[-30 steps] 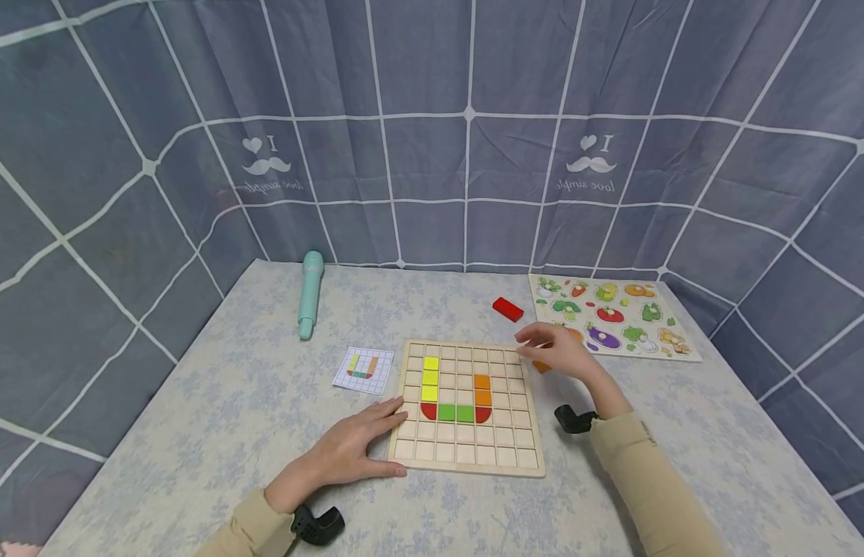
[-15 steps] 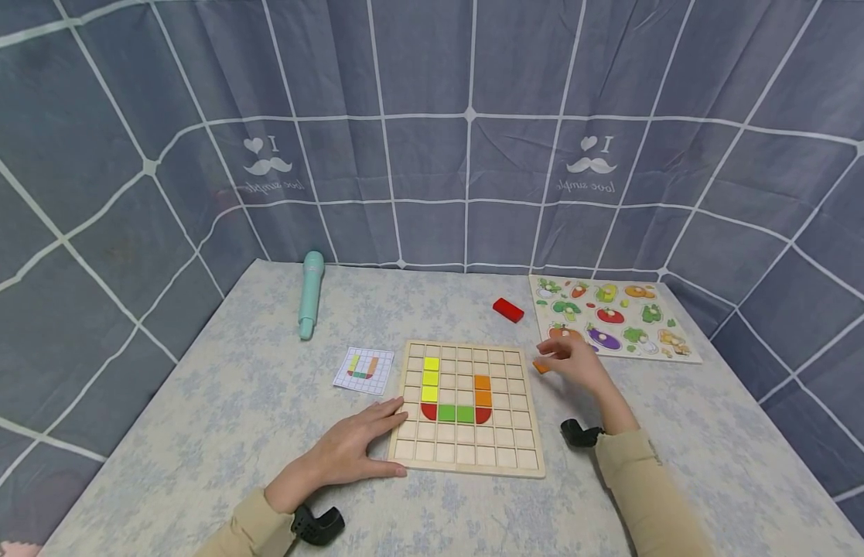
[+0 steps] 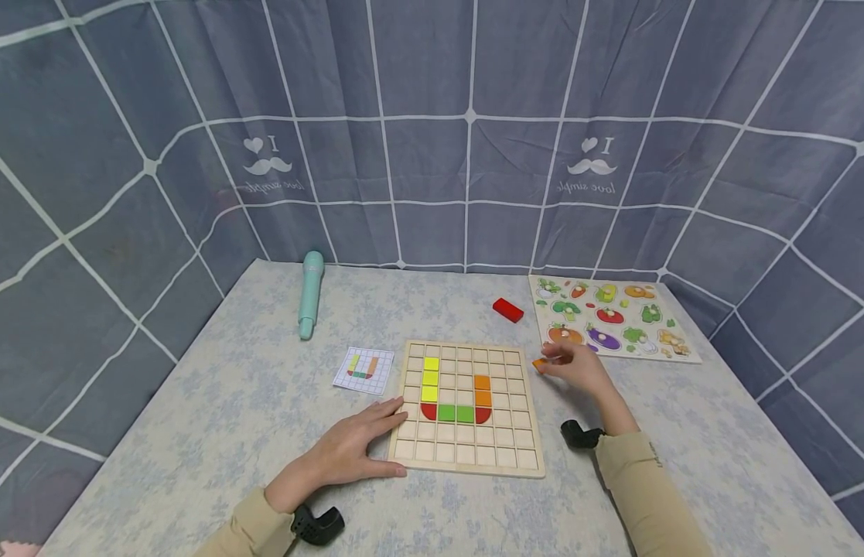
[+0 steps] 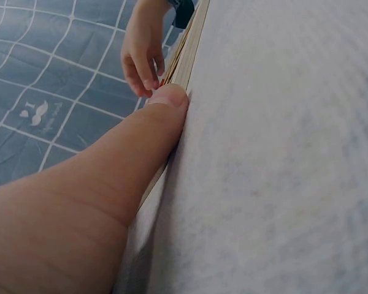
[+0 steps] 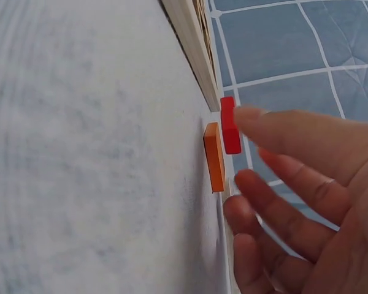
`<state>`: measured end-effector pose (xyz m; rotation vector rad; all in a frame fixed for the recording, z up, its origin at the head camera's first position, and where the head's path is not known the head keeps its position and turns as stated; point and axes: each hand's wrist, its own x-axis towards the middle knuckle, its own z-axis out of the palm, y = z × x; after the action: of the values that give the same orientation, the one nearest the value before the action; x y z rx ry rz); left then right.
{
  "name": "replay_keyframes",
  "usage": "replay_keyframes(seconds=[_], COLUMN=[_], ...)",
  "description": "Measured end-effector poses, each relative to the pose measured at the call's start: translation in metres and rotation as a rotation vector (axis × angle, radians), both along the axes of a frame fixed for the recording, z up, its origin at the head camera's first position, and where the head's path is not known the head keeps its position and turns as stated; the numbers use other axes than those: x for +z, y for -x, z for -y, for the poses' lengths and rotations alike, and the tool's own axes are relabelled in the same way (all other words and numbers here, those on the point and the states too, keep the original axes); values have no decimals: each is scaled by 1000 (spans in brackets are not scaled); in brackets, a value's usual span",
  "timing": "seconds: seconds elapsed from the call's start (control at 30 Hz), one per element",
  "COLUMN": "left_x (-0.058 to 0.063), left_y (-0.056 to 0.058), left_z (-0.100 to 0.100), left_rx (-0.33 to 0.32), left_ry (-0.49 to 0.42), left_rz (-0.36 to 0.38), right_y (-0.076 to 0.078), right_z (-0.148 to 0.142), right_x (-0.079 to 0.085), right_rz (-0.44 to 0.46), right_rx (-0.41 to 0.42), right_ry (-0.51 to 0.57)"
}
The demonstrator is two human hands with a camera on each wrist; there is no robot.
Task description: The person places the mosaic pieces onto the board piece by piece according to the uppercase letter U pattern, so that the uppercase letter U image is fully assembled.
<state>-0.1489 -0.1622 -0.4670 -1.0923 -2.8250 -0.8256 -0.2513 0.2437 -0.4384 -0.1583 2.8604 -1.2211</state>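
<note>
My left hand [image 3: 348, 445] rests with straight fingers along the left edge of a wooden grid board [image 3: 504, 456]; its thumb [image 4: 165, 101] touches the board's near side. Set in the grid are yellow squares [image 3: 430, 378], green squares [image 3: 455, 413], orange squares [image 3: 483, 390] and two red rounded corner pieces [image 3: 428, 411]. Just right of the board, my right hand [image 3: 578, 367] reaches down to an orange block [image 5: 214, 158] on the table. In the right wrist view, a gap shows between its loosely bent fingers and that block. The fingers partly cover the block in the head view.
A red block [image 3: 508, 310] lies beyond the board's far right corner. Behind my right hand is a vegetable puzzle board [image 3: 623, 329]. Left of the grid lies a pattern card [image 3: 363, 370], with a turquoise microphone [image 3: 310, 294] farther back. Grey-blue curtains enclose the table [image 3: 216, 402].
My right hand has moved right, from the grid board's far right corner to the orange block. The block sits at a slightly different angle. My left hand stays in place.
</note>
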Motion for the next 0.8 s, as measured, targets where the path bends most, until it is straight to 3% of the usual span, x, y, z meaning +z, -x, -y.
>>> replay_keyframes(seconds=[0.8], left_x=[2], left_y=[0], left_z=[-1], left_rx=[-1], left_ry=[0], left_rz=[14], right_y=[3], right_z=[3], right_x=[-9], right_rz=[-8], right_rx=[-38], right_ry=[-81])
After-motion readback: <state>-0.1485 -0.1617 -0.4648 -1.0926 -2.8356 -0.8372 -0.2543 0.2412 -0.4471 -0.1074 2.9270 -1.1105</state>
